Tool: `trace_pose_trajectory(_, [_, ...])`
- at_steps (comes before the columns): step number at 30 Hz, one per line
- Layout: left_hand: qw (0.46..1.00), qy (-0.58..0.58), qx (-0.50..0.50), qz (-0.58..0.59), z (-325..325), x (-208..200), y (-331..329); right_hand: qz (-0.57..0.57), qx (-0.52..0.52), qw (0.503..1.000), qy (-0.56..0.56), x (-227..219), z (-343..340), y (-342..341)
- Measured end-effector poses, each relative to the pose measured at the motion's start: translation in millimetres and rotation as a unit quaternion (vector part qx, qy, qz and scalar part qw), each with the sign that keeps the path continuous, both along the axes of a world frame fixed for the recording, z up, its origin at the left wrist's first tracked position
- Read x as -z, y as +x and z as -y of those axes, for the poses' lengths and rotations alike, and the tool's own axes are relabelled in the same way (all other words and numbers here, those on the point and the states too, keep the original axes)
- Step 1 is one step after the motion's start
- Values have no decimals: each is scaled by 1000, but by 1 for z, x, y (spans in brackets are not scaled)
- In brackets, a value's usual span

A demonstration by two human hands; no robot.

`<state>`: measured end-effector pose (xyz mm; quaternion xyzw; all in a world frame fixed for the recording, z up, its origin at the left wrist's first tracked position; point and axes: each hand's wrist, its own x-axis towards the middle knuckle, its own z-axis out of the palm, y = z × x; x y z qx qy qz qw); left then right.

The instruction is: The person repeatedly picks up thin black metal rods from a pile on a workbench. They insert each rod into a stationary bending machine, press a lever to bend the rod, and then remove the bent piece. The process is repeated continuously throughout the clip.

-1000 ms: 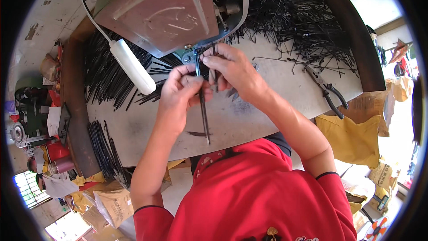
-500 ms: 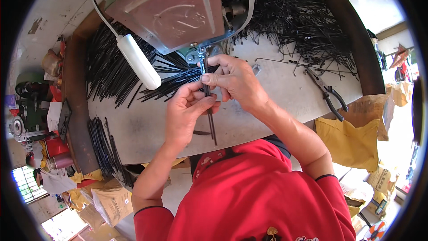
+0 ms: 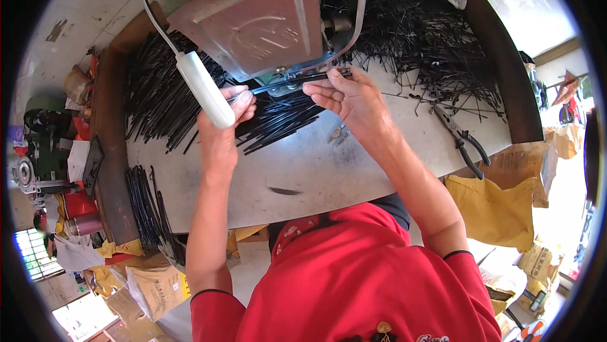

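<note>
A slim black strip point(image 3: 306, 79) stretches between my two hands, just below the front of a machine head with a reddish-brown cover point(image 3: 253, 29). Its left part looks bluish and shiny. My left hand point(image 3: 219, 143) pinches the left end between thumb and fingers, partly hidden behind a white stick-shaped lamp point(image 3: 205, 92). Near the other end, my right hand point(image 3: 357, 102) grips the strip between thumb and forefinger, its other fingers curled below. Under the strip lies a fanned bundle of black strips point(image 3: 278, 121) on the pale metal tabletop point(image 3: 329, 181).
More black strips point(image 3: 155, 98) cover the left of the table. Thin black rods point(image 3: 417, 32) lie tangled at the back right, near black-handled pliers point(image 3: 460, 136). A small metal tool point(image 3: 340, 133) and a dark scrap point(image 3: 284, 191) rest on the tabletop. A raised brown rim point(image 3: 525, 98) borders it.
The black strip has swung from upright, pointing toward me, to nearly level. My left hand has moved left and farther away; my right hand has shifted slightly right. The small metal tool now shows more.
</note>
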<state>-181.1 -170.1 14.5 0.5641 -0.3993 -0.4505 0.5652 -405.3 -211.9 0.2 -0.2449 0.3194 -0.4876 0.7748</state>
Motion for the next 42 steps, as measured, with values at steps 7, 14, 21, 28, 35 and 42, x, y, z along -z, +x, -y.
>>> trace_pose_trajectory(7, [996,-53,-5,-77,6,8,-27,52,71,996,6,9,-10,13])
trace_pose_trajectory(14, [992,-66,-25,-103,6,9,-32,64,80,995,-12,12,-9,15])
trace_pose_trajectory(21, [978,4,-48,-201,3,11,-19,-8,50,997,-63,1,-15,22])
trace_pose_trajectory(28, [983,-34,-65,-169,-1,1,-32,18,63,996,-53,4,-14,18])
trace_pose_trajectory(35, [986,8,-16,-168,10,10,-29,38,81,995,-35,12,-11,15])
trace_pose_trajectory(42, [995,43,9,-91,17,-8,-23,-17,-56,997,49,-4,18,-15])
